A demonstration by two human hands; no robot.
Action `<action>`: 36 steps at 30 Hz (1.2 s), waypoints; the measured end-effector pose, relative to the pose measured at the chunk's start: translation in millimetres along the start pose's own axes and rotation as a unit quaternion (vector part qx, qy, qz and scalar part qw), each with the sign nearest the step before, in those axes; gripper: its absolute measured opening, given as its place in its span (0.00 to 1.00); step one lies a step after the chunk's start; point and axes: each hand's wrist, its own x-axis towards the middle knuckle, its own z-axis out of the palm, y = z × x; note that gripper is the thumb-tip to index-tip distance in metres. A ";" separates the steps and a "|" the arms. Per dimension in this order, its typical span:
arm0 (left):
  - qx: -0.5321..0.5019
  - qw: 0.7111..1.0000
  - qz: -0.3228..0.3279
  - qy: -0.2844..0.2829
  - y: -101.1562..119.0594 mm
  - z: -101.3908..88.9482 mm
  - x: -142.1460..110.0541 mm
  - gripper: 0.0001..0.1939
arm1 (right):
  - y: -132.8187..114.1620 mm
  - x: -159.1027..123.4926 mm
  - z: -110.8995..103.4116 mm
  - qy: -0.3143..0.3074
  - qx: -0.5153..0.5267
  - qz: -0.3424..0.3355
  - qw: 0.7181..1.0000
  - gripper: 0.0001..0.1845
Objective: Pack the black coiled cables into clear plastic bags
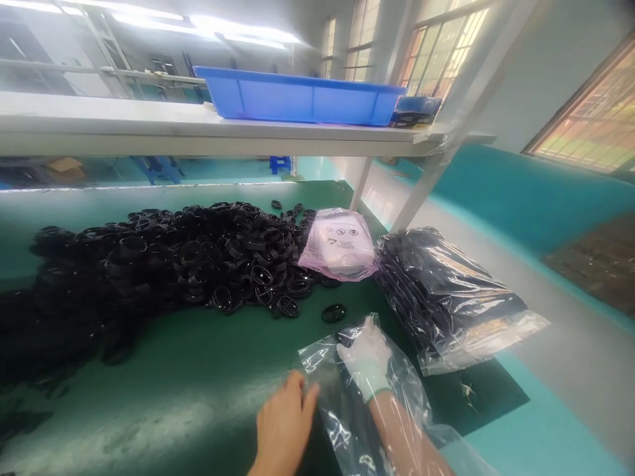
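Right now, both hands are low over the green counter (pixel 198 370), close to a clear plastic bag (pixel 330 430) with something dark inside. The bag lies near the front, with its far end beneath the right hand (pixel 366 352) and its near part running out of the picture. The right hand wears a white glove with a green cuff, and loose film shows on both sides of its wrist. Its fingers bend over a dark bit at the bag's far end, but I cannot tell whether that grip is closed on it. The bare left hand (pixel 282 423) is at the bag's left edge, its fingers half curled and the thumb apart from them; that grip looks loose, with nothing seen in it.

Beyond the hands, a single black ring (pixel 334 313) lies by itself, near a broad heap of black rings (pixel 198 258) that spreads to the left. A pinkish bag (pixel 342 244) with printing sits against the heap's right end. Just beside it, farther right, is a filled plastic bag (pixel 441 297), shiny and dark. Above, a shelf (pixel 297 142) carries a blue bin (pixel 302 100).
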 end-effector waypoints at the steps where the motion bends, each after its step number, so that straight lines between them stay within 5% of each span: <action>1: 0.037 0.994 -0.046 0.096 -9.8 1.0 14.4 0.21 | -0.8 0.9 1.1 0.006 -0.001 0.006 1.000 0.34; 4: 0.117 0.973 0.057 0.190 -31.1 17.3 46.8 0.28 | 3.3 0.2 6.8 0.042 -0.019 0.009 0.999 0.32; 7: 0.158 0.960 0.134 0.187 -42.4 37.6 57.0 0.34 | 12.6 -2.3 12.2 0.080 -0.038 -0.008 0.996 0.33; 14: 0.188 0.955 0.148 0.177 -56.5 42.6 51.8 0.35 | 11.4 -0.2 6.6 0.125 -0.100 -0.026 0.987 0.31; 23: 0.177 0.952 0.159 0.192 -56.9 33.8 50.0 0.30 | 10.4 -3.4 19.2 0.092 -0.185 0.001 0.978 0.39; 33: 0.200 0.947 0.172 0.184 -59.5 40.1 54.1 0.29 | -11.8 48.4 29.1 0.146 -0.222 0.096 0.959 0.44; 36: 0.186 0.950 0.173 0.180 -58.3 34.6 53.4 0.29 | -20.3 44.7 18.1 0.135 -0.174 0.027 0.975 0.42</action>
